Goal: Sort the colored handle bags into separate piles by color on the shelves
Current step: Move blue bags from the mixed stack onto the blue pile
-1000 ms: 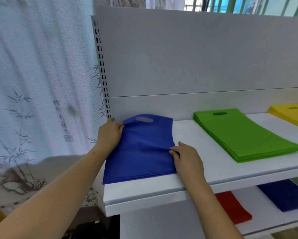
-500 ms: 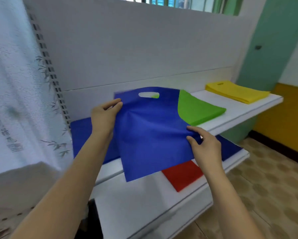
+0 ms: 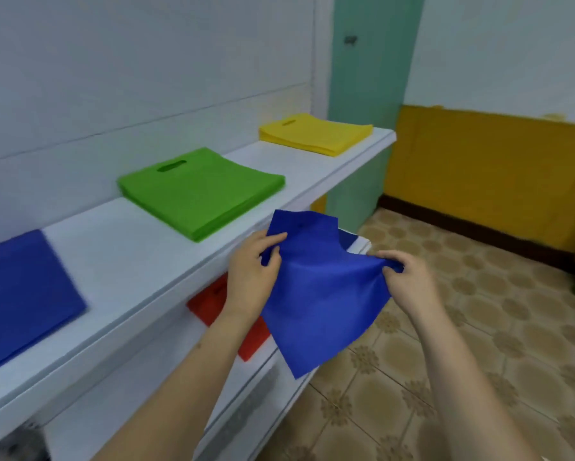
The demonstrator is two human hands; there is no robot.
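I hold one blue handle bag (image 3: pixel 322 294) in the air in front of the lower shelf. My left hand (image 3: pixel 251 277) grips its left edge near the top, and my right hand (image 3: pixel 404 277) pinches its right edge. On the upper shelf (image 3: pixel 139 261) lie a blue pile (image 3: pixel 23 294) at the left, a green pile (image 3: pixel 199 188) in the middle and a yellow pile (image 3: pixel 316 133) at the right end. A red pile (image 3: pixel 213 307) lies on the lower shelf, partly hidden by my left arm. A strip of another blue bag (image 3: pixel 347 239) shows behind the held one.
The white back panel (image 3: pixel 129 78) rises behind the shelves. A green door (image 3: pixel 365 111) and a yellow-painted wall (image 3: pixel 485 174) stand to the right. Patterned floor tiles (image 3: pixel 445 377) spread below my right arm.
The blue bag came off the upper-shelf blue pile and travelled right and down with both hands. My view swung right, away from the curtain.
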